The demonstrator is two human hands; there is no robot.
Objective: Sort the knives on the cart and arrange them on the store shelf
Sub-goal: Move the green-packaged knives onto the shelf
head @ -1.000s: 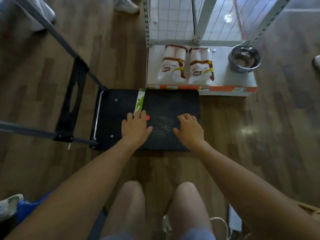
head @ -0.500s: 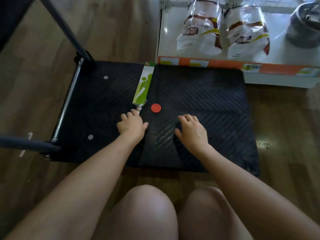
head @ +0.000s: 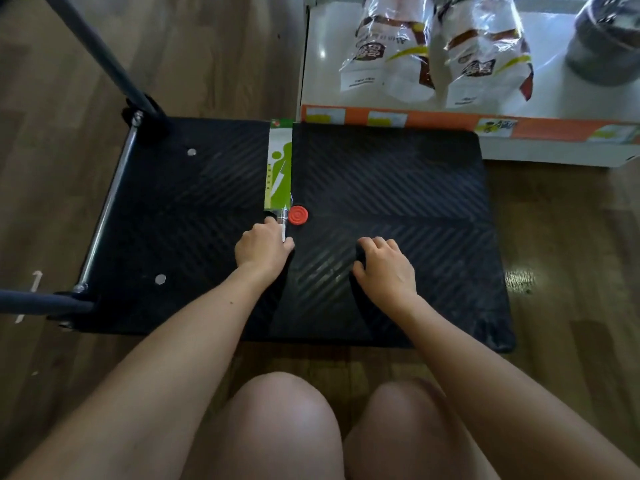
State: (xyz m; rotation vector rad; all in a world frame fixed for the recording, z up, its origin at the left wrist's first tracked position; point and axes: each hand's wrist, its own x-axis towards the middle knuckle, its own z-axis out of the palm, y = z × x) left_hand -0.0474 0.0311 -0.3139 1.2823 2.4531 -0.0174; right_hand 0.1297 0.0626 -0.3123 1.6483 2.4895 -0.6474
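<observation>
Left hand is down on the black cart deck, fingers curled around the handle end of the knife, whose blade sits in a green-and-white sleeve running straight away from the knuckles toward the far edge of the deck. Just right of that hand's fingertips, touching distance from the knife's neck, there's a small red round disc lying flat on the ribbed rubber. Right hand rests beside it, well clear of the knife, fingers loosely bent and spread on the deck with nothing in its grip. Between the two hands: only bare ribbed mat. Off to the left of the left hand, the cart's metal handle frame runs along the deck's edge, with dark bars rising from it. Beyond both hands, past the deck's far edge, sits the white bottom store shelf with an orange price strip along its front. On it, two white snack bags lie side by side, and farther right a metal bowl; what's in it I cannot tell. Bare knees at the bottom, wooden floor all around.
</observation>
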